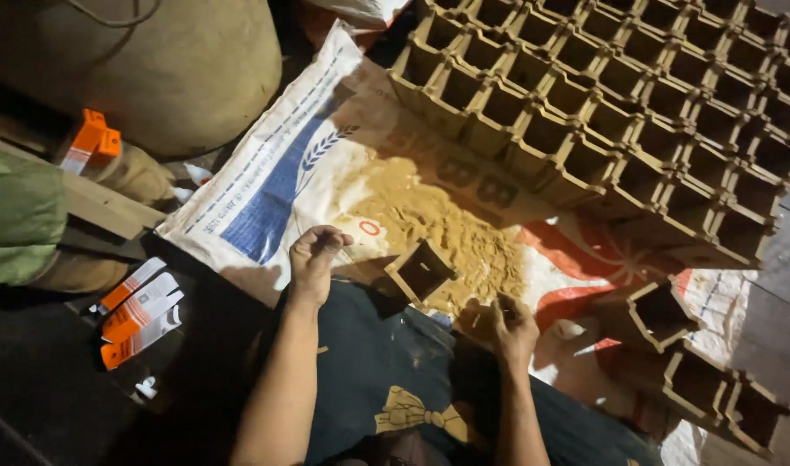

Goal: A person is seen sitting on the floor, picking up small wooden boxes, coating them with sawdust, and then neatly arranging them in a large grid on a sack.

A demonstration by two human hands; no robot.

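Observation:
My left hand (315, 255) hovers over a printed white woven sack (274, 173), fingers curled and pinched together; whether it holds anything I cannot tell. A small square brown paper cup (421, 270) stands open just right of that hand, at the edge of a pile of yellowish sawdust-like powder (438, 229). My right hand (507, 324) rests low at the pile's near edge, fingers closed around a pinch of the powder. A dark cloth with a gold print (386, 388) covers my lap below both arms.
A large block of joined square brown cups (619, 112) fills the upper right. Several loose cups (697, 380) lie at the right. Orange and white small cartons (140, 315) lie on the left, near a burlap sack (170, 69) and a green cloth (19, 216).

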